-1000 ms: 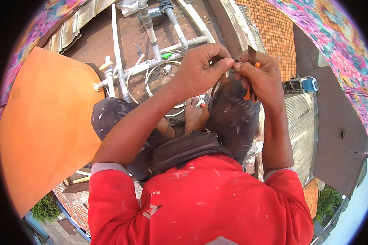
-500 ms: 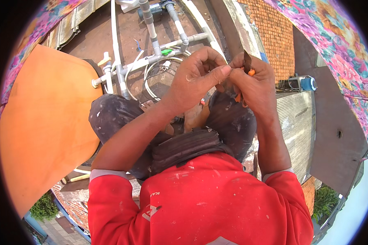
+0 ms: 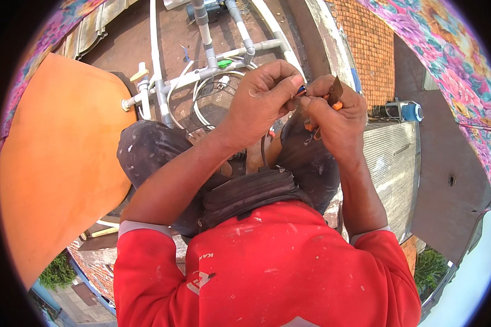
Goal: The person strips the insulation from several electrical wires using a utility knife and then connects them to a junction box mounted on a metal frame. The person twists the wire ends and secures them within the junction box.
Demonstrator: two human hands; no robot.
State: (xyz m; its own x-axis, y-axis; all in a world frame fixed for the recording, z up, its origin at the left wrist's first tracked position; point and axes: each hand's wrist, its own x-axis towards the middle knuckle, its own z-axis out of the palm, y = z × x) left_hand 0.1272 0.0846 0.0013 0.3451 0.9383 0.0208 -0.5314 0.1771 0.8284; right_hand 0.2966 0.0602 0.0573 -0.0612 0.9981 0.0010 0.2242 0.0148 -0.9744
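Note:
My left hand [image 3: 262,103] is closed in a pinch in front of my knees, with the thin blue and reddish wire ends [image 3: 301,90] at its thumb and fingertips. Close beside it, my right hand [image 3: 338,122] is closed around an orange-handled tool with a dark pointed blade [image 3: 336,91]. The blade sticks up past the knuckles, and an orange part shows below the palm; the rest is hidden by the fingers. My right thumb and fingertips meet near the wires, and I cannot tell whether they grip them.
Grey and white pipes [image 3: 193,82] run ahead, with a green-handled valve [image 3: 224,64] and a blue pump [image 3: 213,11]. White cable [image 3: 197,111] coils before my knees. An orange tank [image 3: 65,163] stands left. Tiled and corrugated roofs [image 3: 387,163] lie right; floral cloth [image 3: 447,60] hangs above.
My fingertips have drawn slightly apart, and blue and reddish wire ends now show at the left hand's pinch. The right hand with the bladed tool has shifted slightly downward.

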